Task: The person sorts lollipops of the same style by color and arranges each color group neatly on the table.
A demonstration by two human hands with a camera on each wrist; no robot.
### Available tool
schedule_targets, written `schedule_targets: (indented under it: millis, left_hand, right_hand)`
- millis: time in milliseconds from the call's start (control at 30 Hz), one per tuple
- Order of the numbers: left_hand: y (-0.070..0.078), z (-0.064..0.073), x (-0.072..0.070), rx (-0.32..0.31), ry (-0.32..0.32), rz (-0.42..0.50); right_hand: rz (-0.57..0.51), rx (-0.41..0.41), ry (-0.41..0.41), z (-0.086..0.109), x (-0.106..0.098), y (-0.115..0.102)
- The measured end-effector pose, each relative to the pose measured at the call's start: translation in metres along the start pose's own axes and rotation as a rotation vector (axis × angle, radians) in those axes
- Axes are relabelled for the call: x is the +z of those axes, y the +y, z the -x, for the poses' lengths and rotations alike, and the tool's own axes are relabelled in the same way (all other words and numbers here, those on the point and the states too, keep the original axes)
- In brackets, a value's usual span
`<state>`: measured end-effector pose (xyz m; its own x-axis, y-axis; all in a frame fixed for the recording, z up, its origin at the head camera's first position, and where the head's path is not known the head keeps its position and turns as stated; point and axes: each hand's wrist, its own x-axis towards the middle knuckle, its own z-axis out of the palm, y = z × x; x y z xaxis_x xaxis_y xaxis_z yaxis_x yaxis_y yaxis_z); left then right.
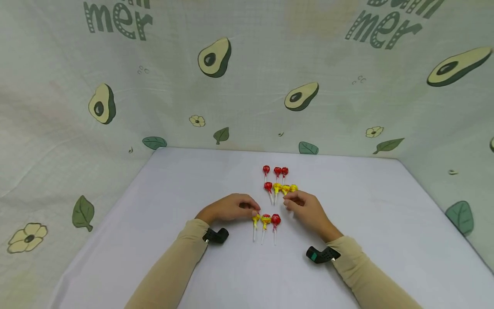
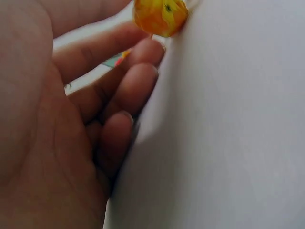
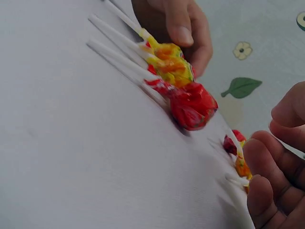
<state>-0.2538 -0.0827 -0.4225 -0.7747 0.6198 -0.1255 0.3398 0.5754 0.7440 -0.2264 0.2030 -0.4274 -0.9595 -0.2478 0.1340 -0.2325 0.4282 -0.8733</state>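
Note:
Near the middle of the white table, three lollipops lie in a front row: a yellow lollipop (image 1: 256,218), a yellow-and-red one (image 1: 265,219) and a red one (image 1: 275,219), sticks toward me. My left hand (image 1: 234,207) pinches the head of the leftmost yellow lollipop with thumb and forefinger; that yellow head (image 2: 161,16) shows at the fingertips in the left wrist view. Loosely curled, my right hand (image 1: 308,211) holds nothing visible. It is beside the farther group, nearest the right-hand yellow lollipop (image 1: 293,188), whose stick it hides.
Behind the front row, a red lollipop (image 1: 268,186) lies beside several yellow ones. Three more red lollipops (image 1: 277,171) lie farther back. An avocado-print cloth (image 1: 247,124) hangs beyond the table (image 1: 185,176) and at its sides. Both wrists wear black cameras (image 1: 323,255).

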Motion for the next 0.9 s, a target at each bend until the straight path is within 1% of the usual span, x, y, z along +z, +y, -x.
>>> schedule_targets:
  millis: [100, 200, 333, 433, 667, 767, 900]
  left_hand:
    - [0.0, -0.003, 0.0, -0.042, 0.042, 0.028]
    - [0.002, -0.007, -0.001, -0.071, 0.1, 0.069]
    - [0.005, -0.016, -0.004, -0.085, 0.157, 0.11]
    - [0.007, -0.023, -0.006, -0.09, 0.172, 0.114]
    - [0.014, -0.042, -0.007, -0.111, 0.182, 0.058]
    - [0.016, -0.05, -0.005, -0.115, 0.214, 0.042]
    - [0.016, -0.059, -0.002, -0.116, 0.275, -0.005]
  right_hand:
    - [-0.042, -0.001, -0.04, 0.007, 0.004, 0.0]
    - [-0.044, -0.01, -0.073, 0.011, 0.009, -0.002]
    - [-0.002, -0.022, -0.086, 0.013, 0.014, -0.004]
    - [0.036, -0.023, -0.081, 0.015, 0.019, -0.004]
    - [0.076, -0.046, -0.076, 0.019, 0.026, -0.002]
    - [0.082, -0.046, -0.073, 0.019, 0.026, -0.002]
    - [0.093, -0.057, -0.077, 0.019, 0.024, -0.001]
